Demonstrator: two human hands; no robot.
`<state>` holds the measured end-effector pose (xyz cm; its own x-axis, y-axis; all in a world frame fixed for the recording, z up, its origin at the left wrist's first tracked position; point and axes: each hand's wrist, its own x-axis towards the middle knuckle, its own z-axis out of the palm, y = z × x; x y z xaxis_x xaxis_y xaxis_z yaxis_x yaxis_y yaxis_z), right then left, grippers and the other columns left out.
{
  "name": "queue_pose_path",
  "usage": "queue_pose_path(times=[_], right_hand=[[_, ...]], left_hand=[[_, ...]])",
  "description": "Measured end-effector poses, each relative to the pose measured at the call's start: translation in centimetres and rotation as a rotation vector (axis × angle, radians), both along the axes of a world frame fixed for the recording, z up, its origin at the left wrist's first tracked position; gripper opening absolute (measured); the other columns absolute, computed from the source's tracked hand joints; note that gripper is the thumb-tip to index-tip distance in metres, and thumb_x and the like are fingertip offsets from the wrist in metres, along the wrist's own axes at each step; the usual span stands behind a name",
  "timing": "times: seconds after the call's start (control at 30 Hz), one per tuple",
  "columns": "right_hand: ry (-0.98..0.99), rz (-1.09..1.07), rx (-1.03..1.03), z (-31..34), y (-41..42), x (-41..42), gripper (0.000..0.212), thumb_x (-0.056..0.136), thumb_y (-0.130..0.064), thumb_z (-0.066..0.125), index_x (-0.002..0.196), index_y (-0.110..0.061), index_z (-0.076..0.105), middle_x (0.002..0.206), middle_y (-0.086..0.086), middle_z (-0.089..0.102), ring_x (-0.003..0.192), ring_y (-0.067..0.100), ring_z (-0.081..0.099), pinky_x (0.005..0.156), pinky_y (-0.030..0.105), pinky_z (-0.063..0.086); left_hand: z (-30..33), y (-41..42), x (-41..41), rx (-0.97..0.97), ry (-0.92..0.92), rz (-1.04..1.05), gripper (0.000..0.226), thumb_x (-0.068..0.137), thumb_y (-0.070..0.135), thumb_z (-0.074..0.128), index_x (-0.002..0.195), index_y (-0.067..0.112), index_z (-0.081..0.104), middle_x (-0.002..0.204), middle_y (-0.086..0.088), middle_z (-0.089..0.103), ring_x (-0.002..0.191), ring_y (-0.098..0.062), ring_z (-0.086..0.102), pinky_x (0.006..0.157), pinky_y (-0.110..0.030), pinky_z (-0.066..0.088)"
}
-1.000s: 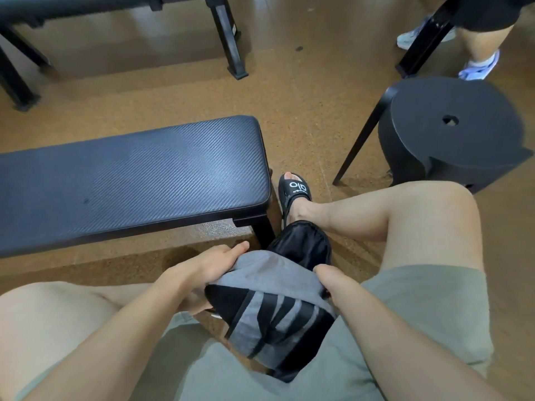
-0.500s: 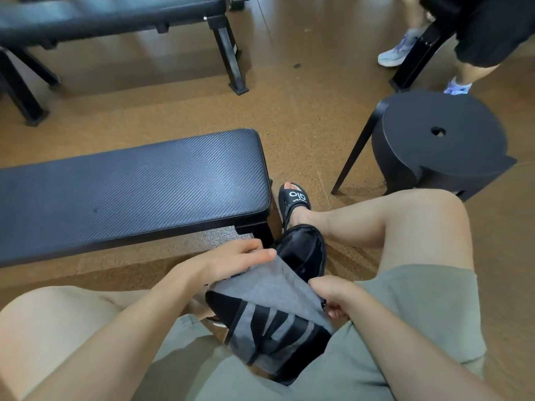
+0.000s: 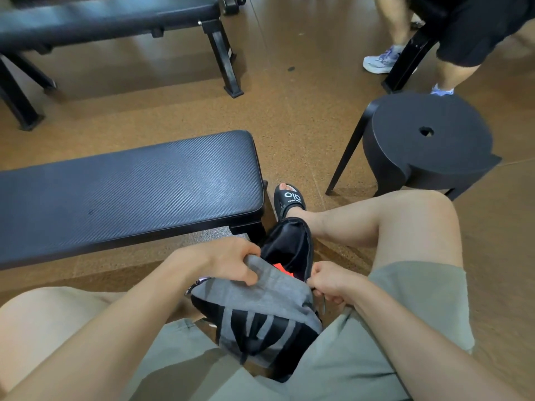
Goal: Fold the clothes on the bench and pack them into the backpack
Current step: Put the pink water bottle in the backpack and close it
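Observation:
A grey and black striped backpack (image 3: 260,319) stands between my knees with its top open. Inside the black lining a red piece of clothing (image 3: 280,268) shows. My left hand (image 3: 228,260) grips the grey front edge of the opening. At the right edge of the opening my right hand (image 3: 330,282) pinches something small; it looks like a zipper pull. The padded black bench (image 3: 124,192) in front of me has nothing on it.
A black plastic stool (image 3: 428,143) stands at the right, near my right knee. A second black bench (image 3: 110,21) is farther back. Another person's legs and shoes (image 3: 379,63) are at the top right. My sandalled foot (image 3: 290,199) rests beside the bench leg.
My left hand has pulled the grey front edge back, so the opening is wider and the red clothing shows. My right hand has curled at the right edge. The view has tilted up.

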<state>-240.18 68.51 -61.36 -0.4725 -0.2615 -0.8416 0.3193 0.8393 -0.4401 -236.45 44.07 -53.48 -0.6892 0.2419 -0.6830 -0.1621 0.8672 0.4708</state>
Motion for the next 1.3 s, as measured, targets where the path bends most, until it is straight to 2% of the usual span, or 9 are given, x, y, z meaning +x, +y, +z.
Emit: queue_pose_path(times=[0.17, 0.27, 0.43, 0.6, 0.83, 0.9, 1.03, 1.1, 1.3], right_hand=[[0.012, -0.180, -0.203, 2.9, 0.4, -0.8, 0.004, 0.085, -0.010, 0.053, 0.082, -0.012, 0.054, 0.066, 0.007, 0.048, 0.041, 0.013, 0.026, 0.039, 0.020, 0.019], [0.065, -0.336, -0.326, 5.0, 0.9, -1.5, 0.006, 0.094, -0.012, 0.053, 0.090, -0.015, 0.057, 0.058, -0.002, 0.048, 0.039, 0.009, 0.024, 0.037, 0.019, 0.017], [0.274, -0.271, -0.289, 5.8, -0.1, -1.8, 0.007, 0.088, -0.011, 0.053, 0.086, -0.015, 0.057, 0.052, -0.005, 0.057, 0.050, 0.013, 0.049, 0.055, 0.031, 0.044], [0.334, -0.171, -0.244, 6.0, 0.1, -2.3, 0.005, 0.088, -0.017, 0.048, 0.089, -0.017, 0.053, 0.061, 0.000, 0.063, 0.063, 0.016, 0.053, 0.066, 0.036, 0.045], [0.299, -0.064, -0.215, 6.6, 1.5, -1.2, 0.030, 0.072, -0.029, 0.057, 0.100, -0.020, 0.059, 0.082, -0.002, 0.067, 0.065, 0.014, 0.057, 0.060, 0.030, 0.045], [0.229, 0.026, -0.289, 5.7, 1.1, 0.5, 0.033, 0.068, -0.022, 0.064, 0.100, -0.020, 0.060, 0.085, -0.003, 0.061, 0.063, 0.014, 0.057, 0.057, 0.030, 0.047], [0.457, 0.062, -0.220, 3.7, 0.2, 2.0, 0.009, 0.082, -0.018, 0.064, 0.082, -0.015, 0.056, 0.077, -0.004, 0.061, 0.065, 0.012, 0.060, 0.058, 0.026, 0.044], [0.496, 0.095, -0.191, 3.7, 0.7, 1.9, 0.020, 0.083, -0.018, 0.064, 0.073, -0.015, 0.047, 0.069, -0.001, 0.059, 0.066, 0.022, 0.065, 0.058, 0.032, 0.046], [0.509, 0.250, -0.014, 4.4, 4.0, 2.0, 0.030, 0.086, -0.021, 0.063, 0.070, -0.020, 0.038, 0.071, -0.002, 0.052, 0.063, 0.016, 0.051, 0.057, 0.032, 0.040]], left_hand=[[-0.4, 2.1, -0.6, -0.018, 0.283, -0.079, 0.043, 0.080, 0.057, 0.067, 0.113, 0.033, 0.054, 0.104, 0.009, 0.061, 0.094, -0.012, 0.058, 0.083, -0.035, 0.051], [-0.5, 5.0, -0.6, -0.096, 0.398, -0.143, 0.040, 0.088, 0.067, 0.054, 0.100, 0.029, 0.054, 0.085, 0.011, 0.059, 0.086, -0.016, 0.058, 0.077, -0.038, 0.049], [-2.1, 10.1, -0.7, -0.151, 0.478, -0.117, 0.036, 0.096, 0.054, 0.047, 0.094, 0.018, 0.053, 0.092, -0.007, 0.068, 0.087, -0.031, 0.065, 0.065, -0.035, 0.040], [-3.4, 11.3, 0.0, -0.306, 0.676, -0.066, 0.039, 0.101, 0.048, 0.036, 0.113, 0.016, 0.053, 0.097, -0.007, 0.066, 0.085, -0.035, 0.066, 0.063, -0.038, 0.037], [-2.6, 9.4, -0.4, -0.082, 0.438, 0.063, 0.022, 0.103, 0.040, 0.042, 0.089, 0.023, 0.043, 0.096, -0.011, 0.066, 0.090, -0.037, 0.062, 0.068, -0.040, 0.042], [-2.1, 9.3, -0.5, -0.111, 0.465, 0.025, 0.025, 0.103, 0.044, 0.042, 0.091, 0.023, 0.045, 0.098, -0.012, 0.067, 0.091, -0.037, 0.063, 0.068, -0.040, 0.043], [-1.8, 9.6, -0.4, -0.258, 0.575, -0.082, 0.031, 0.105, 0.044, 0.037, 0.109, 0.018, 0.054, 0.102, -0.011, 0.068, 0.095, -0.037, 0.065, 0.068, -0.039, 0.040], [-1.4, 9.1, -0.6, -0.295, 0.609, -0.075, 0.027, 0.105, 0.040, 0.036, 0.109, 0.019, 0.052, 0.103, -0.009, 0.068, 0.095, -0.035, 0.065, 0.068, -0.039, 0.041], [-0.5, 0.4, -2.0, -0.266, 0.473, 0.406, 0.026, 0.105, 0.034, 0.042, 0.088, 0.019, 0.055, 0.095, -0.008, 0.067, 0.093, -0.031, 0.062, 0.075, -0.037, 0.047]])
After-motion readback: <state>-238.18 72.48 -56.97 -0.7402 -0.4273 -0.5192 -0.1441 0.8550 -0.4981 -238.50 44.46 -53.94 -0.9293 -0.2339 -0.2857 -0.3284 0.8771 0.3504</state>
